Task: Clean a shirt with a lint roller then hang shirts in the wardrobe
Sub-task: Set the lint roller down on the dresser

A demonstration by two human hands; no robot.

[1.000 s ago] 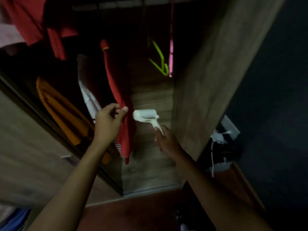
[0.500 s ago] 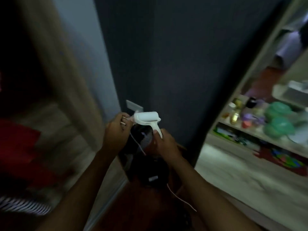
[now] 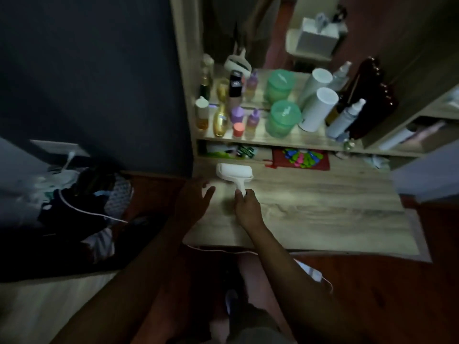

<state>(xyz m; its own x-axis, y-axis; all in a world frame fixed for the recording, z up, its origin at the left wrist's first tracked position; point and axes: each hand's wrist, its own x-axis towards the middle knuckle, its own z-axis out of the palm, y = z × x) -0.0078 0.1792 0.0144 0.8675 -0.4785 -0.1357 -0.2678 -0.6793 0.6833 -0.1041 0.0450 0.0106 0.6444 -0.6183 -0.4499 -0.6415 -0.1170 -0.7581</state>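
head view: right hand (image 3: 248, 209) grips the lint roller (image 3: 234, 172) by the thin handle, fingers curled round it. the roller head sits just ahead of that hand, on or barely above the desk (image 3: 323, 207); contact not clear. left hand (image 3: 196, 197) is open, fingers spread, just left of the handle at the desk's edge, holding nothing. dark clothes pile (image 3: 87, 199) lies well left of the left hand; can't tell if a shirt is in it. green jars (image 3: 283, 117) stand on the shelf beyond the roller. judgement: roller looks light, stiff plastic, roll probably tacky, so take it by the handle and keep off the roll.
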